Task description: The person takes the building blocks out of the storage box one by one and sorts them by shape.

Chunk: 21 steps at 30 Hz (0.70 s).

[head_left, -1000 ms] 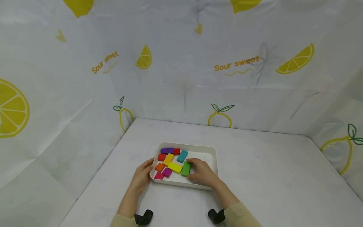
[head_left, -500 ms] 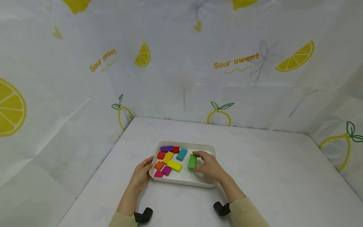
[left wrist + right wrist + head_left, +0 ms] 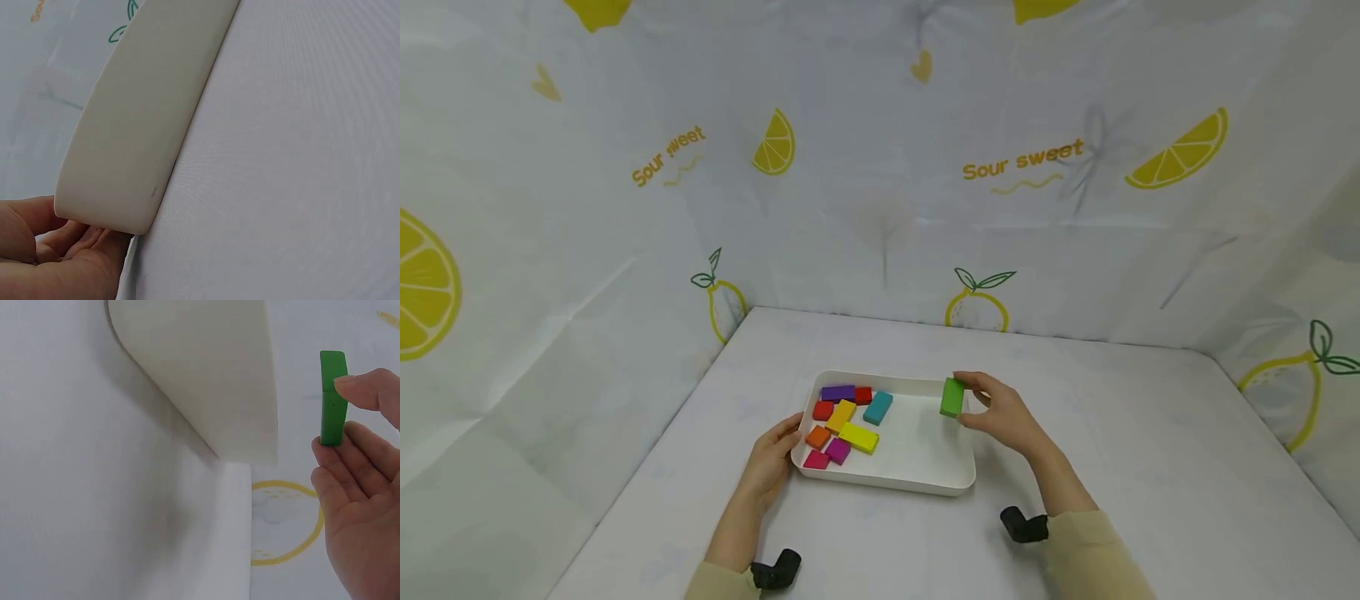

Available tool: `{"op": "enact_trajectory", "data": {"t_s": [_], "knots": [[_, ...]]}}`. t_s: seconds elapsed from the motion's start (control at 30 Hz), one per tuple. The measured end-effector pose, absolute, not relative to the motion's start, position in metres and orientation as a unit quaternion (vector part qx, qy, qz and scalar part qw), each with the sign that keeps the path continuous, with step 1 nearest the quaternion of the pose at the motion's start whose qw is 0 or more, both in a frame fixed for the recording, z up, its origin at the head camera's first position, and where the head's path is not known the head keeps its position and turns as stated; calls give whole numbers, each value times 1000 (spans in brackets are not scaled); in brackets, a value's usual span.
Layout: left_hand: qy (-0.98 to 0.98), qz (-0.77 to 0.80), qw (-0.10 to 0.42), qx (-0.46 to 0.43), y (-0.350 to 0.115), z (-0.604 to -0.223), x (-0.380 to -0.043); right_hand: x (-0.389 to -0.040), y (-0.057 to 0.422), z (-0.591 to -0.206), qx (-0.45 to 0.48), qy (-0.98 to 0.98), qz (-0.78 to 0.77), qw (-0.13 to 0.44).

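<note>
- One green block (image 3: 952,397), held upright or nearly so at the far right corner of the tray as the head view shows it; the right wrist view shows it raised above the rim and apart from the tray wall.
- One right hand (image 3: 1000,408), gripping the green block by its ends between thumb and fingertips.
- One left hand (image 3: 772,458), holding the left end of the tray, fingers against its outer wall.
- One shallow white tray (image 3: 917,442), rectangular with rounded corners, resting on the table; its coloured contents all lie in the left half.
- Nine blocks lying in the tray, as follows.
- Far side: one purple block (image 3: 838,392) with a small red block (image 3: 863,395) at its right end; a teal block (image 3: 877,408), set aslant, just right of these.
- Middle: a second red block (image 3: 823,410) near the left wall; an amber block (image 3: 841,417), slanted, its near end at a yellow block (image 3: 859,437).
- Near side: an orange block (image 3: 817,437), a magenta block (image 3: 838,451) and a crimson block (image 3: 816,459), grouped close together.
- Two beige sleeves (image 3: 1093,550), each with a black wrist device (image 3: 1024,526).
- One white table (image 3: 1150,433), before a pale backdrop (image 3: 865,167) printed with lemons and "Sour sweet".
</note>
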<state>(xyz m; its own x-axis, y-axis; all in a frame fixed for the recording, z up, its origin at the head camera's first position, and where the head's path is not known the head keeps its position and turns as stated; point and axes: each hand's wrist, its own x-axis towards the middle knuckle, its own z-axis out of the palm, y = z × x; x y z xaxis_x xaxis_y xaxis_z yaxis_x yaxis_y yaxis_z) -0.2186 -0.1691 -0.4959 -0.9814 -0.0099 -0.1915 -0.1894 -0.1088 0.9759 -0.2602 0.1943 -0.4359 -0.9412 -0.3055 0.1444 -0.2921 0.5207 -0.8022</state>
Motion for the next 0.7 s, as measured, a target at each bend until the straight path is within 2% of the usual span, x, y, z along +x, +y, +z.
{"op": "enact_trajectory", "data": {"t_s": [0.3, 0.7], "knots": [[655, 749, 63, -73, -169, -494, -218, -270, 221, -443, -135, 879, -457, -9], [657, 748, 64, -69, -170, -494, -218, -274, 238, -455, -113, 890, -441, 10]]}}
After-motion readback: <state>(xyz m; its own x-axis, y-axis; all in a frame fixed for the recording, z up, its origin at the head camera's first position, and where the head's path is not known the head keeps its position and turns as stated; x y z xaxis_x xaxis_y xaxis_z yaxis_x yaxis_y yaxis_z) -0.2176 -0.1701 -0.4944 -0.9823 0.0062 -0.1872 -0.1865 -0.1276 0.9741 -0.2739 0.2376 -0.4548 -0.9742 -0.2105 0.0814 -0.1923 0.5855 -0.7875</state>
